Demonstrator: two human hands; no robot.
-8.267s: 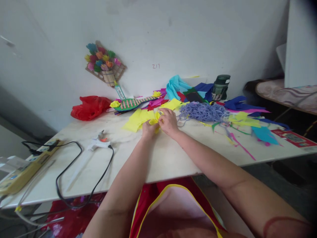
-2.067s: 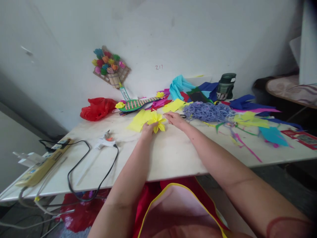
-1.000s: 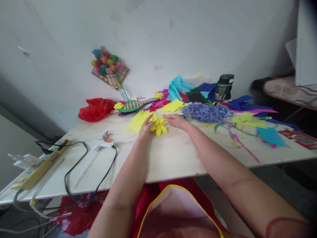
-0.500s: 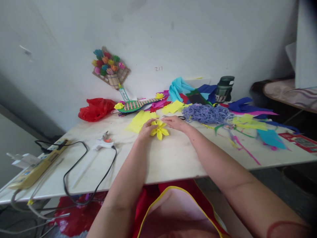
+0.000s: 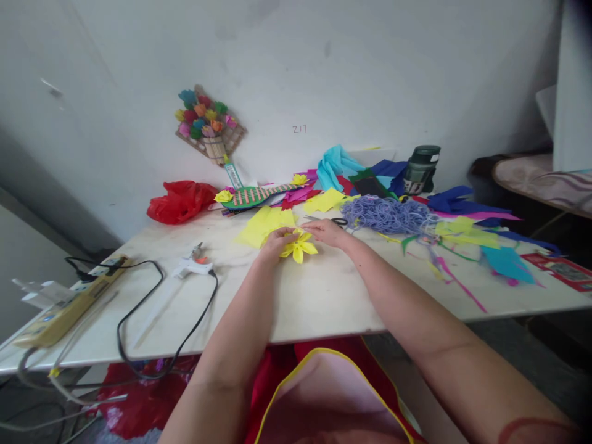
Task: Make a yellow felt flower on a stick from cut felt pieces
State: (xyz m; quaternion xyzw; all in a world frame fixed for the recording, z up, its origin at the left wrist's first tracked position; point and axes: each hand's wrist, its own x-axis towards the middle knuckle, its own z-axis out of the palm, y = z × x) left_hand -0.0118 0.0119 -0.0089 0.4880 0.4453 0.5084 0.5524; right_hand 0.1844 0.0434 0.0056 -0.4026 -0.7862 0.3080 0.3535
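A yellow paper flower (image 5: 299,248) with pointed petals is held just over the white table, its open face toward me. My left hand (image 5: 277,242) is closed on the flower's left side, the fingers partly hidden by petals. At the flower's upper right edge, my right hand (image 5: 326,230) has its fingertips pinched together; what lies between them is too small to make out. Just behind the right hand lie scissors (image 5: 340,221) with black handles. Yellow paper sheets (image 5: 266,223) rest behind the left hand.
A glue gun (image 5: 194,264) with a black cord lies left, near a power strip (image 5: 74,302). Purple yarn (image 5: 388,214), coloured paper scraps (image 5: 506,264) and a dark jar (image 5: 422,169) are on the right. A red plastic bag (image 5: 182,202) sits back left.
The flower has tilted, its upper petals now turned more edge-on, and both hands have shifted slightly. More of the scissors shows behind my right hand.
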